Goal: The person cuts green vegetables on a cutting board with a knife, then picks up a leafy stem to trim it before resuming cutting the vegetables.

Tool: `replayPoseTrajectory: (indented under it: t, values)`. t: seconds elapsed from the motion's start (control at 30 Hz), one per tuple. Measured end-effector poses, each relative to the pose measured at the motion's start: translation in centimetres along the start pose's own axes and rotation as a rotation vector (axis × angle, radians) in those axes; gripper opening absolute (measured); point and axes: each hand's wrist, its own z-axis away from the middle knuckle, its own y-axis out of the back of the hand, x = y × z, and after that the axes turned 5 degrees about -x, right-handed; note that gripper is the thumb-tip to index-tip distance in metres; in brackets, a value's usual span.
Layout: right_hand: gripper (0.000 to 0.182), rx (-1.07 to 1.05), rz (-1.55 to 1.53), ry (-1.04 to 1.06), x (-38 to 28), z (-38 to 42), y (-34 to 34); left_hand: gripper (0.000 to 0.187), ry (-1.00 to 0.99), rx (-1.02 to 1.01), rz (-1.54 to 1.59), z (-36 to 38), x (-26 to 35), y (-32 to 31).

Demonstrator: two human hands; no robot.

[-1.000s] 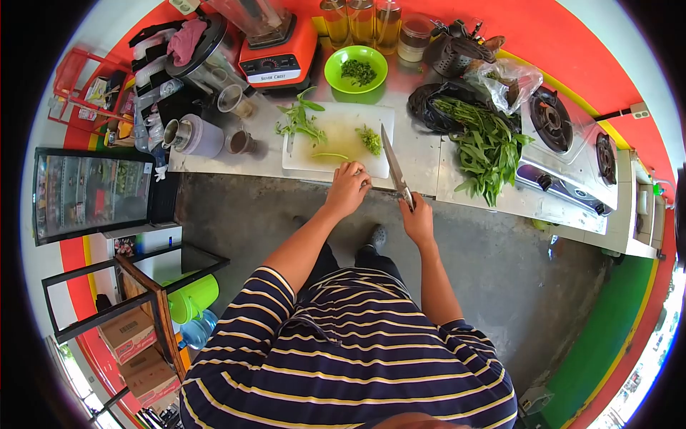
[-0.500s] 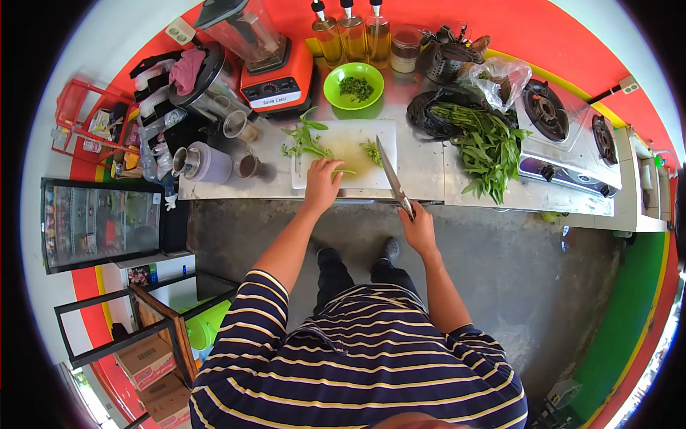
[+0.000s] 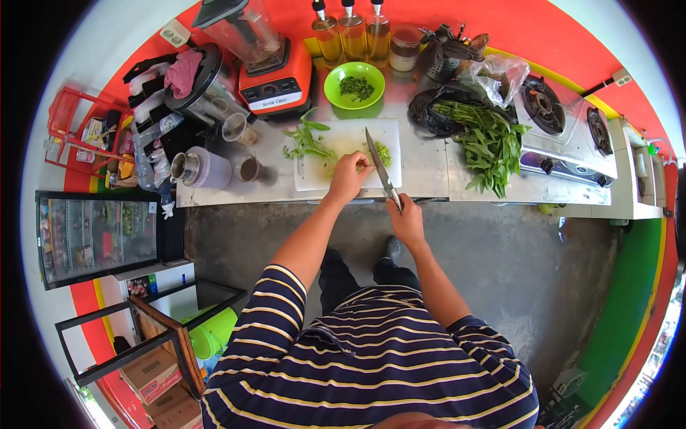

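My right hand [image 3: 406, 220] is wrapped round the handle of a long knife [image 3: 381, 161], whose blade points up and away over the white cutting board [image 3: 391, 129]. Beside the blade, on its left, my left hand [image 3: 349, 177] has its fingers pinched together over the board; what they hold is too small to make out. Chopped green pieces [image 3: 384, 154] lie right of the blade. Leafy green stalks [image 3: 309, 139] rest on the board's left part. Behind the board stands a green bowl [image 3: 332, 96] with chopped greens [image 3: 356, 89] in it.
A red blender [image 3: 275, 89], glass cups [image 3: 238, 129] and a metal-topped container [image 3: 207, 168] stand at the left. Oil bottles [image 3: 352, 39] are at the back. A leafy bunch [image 3: 493, 154] in a black bag [image 3: 429, 113] and a gas stove [image 3: 564, 136] are at the right.
My left hand has moved right, from the stalks to beside the blade. My right hand and the knife have shifted slightly left.
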Motion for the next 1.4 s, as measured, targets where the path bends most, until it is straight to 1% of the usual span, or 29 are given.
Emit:
replayPoseTrajectory:
  t: [0.07,0.13,0.2,0.27,0.33,0.4,0.43,0.5,0.53,0.57,0.6,0.63,0.67,0.7,0.73,0.8,0.87,0.9,0.93,0.97,1.0,1.03,1.13,1.2,1.23,1.4]
  values:
    - [0.028,-0.007,0.022,-0.039,0.3,0.2,0.2,0.018,-0.039,-0.007,-0.095,0.1,0.1,0.3]
    - [0.028,-0.017,0.042,-0.077,0.7,0.5,0.3,0.018,-0.02,-0.015,-0.087,0.5,-1.5,0.7]
    - [0.029,0.038,-0.005,-0.003,1.1,0.9,0.1,0.018,0.003,-0.021,-0.086,1.1,-2.6,1.6]
    - [0.028,0.017,0.01,-0.016,1.4,1.1,0.0,0.018,-0.032,0.078,-0.16,2.2,-3.0,2.8]
    - [0.028,-0.009,0.03,-0.028,1.7,1.0,-0.3,0.017,-0.063,0.109,-0.198,2.8,-3.1,4.1]
    - [0.028,-0.107,0.115,-0.033,1.9,0.8,-0.6,0.017,-0.173,0.069,-0.392,3.5,-3.1,5.3]
    - [0.028,-0.112,0.119,-0.032,2.0,0.7,-0.8,0.017,-0.168,0.072,-0.389,3.6,-3.5,5.6]
    - [0.027,-0.091,0.169,-0.076,1.9,0.0,-1.1,0.015,-0.177,-0.025,-0.417,3.3,-4.4,6.1]
    - [0.027,-0.094,0.171,-0.071,1.8,-0.5,-1.2,0.015,-0.174,-0.019,-0.418,2.9,-4.9,6.1]
    - [0.026,-0.039,0.182,-0.03,1.7,-1.1,-1.3,0.014,-0.14,-0.062,-0.383,2.2,-5.3,6.1]
    - [0.026,0.017,0.192,0.009,1.5,-1.6,-1.4,0.013,-0.106,-0.107,-0.346,1.9,-5.6,6.1]
    - [0.026,0.016,0.215,0.024,1.2,-2.0,-1.5,0.013,-0.106,-0.108,-0.346,1.9,-5.8,6.0]
    - [0.026,0.016,0.217,0.024,0.9,-2.2,-1.7,0.012,-0.154,-0.08,-0.41,2.0,-5.9,5.6]
    - [0.027,-0.061,0.258,-0.023,-0.4,-2.4,-1.5,0.012,-0.203,-0.049,-0.472,2.0,-5.9,5.4]
    - [0.029,-0.137,0.3,-0.07,-1.5,-2.6,-1.5,0.012,-0.204,-0.044,-0.466,1.8,-5.7,5.5]
    - [0.029,-0.134,0.356,-0.064,-3.5,-2.7,-2.2,0.013,-0.284,-0.029,-0.502,1.9,-5.4,5.7]
    - [0.03,-0.136,0.407,-0.051,-4.9,-2.7,-3.3,0.014,-0.295,-0.017,-0.502,2.0,-5.6,5.5]
    - [0.031,-0.139,0.452,-0.084,-5.4,-2.7,-3.9,0.016,-0.313,-0.01,-0.508,1.9,-5.7,5.5]
    - [0.034,-0.142,0.497,-0.117,-5.7,-2.8,-4.4,0.016,-0.307,-0.003,-0.508,2.0,-5.7,5.5]
    - [0.034,-0.148,0.5,-0.112,-5.9,-2.8,-4.7,0.018,-0.288,-0.021,-0.525,2.1,-5.7,5.5]
    - [0.032,-0.158,0.573,-0.102,-6.0,-2.9,-5.1,0.02,-0.269,-0.039,-0.542,2.2,-5.7,5.5]
    - [0.031,-0.168,0.647,-0.092,-6.0,-2.9,-5.3,0.02,-0.261,-0.033,-0.542,2.2,-5.7,5.5]
    - [0.03,-0.188,0.737,-0.072,-5.9,-3.0,-5.7,0.023,-0.264,-0.032,-0.548,2.3,-6.1,5.6]
    - [0.028,-0.198,0.78,-0.068,-5.8,-2.6,-6.2,0.027,-0.221,-0.099,-0.582,2.3,-6.3,5.6]
    - [0.027,-0.196,0.816,-0.071,-5.9,-2.6,-6.4,0.027,-0.211,-0.096,-0.583,2.3,-6.3,5.6]
    - [0.025,-0.221,0.843,-0.069,-5.4,-3.6,-7.4,0.03,-0.212,-0.142,-0.618,2.3,-5.8,5.9]
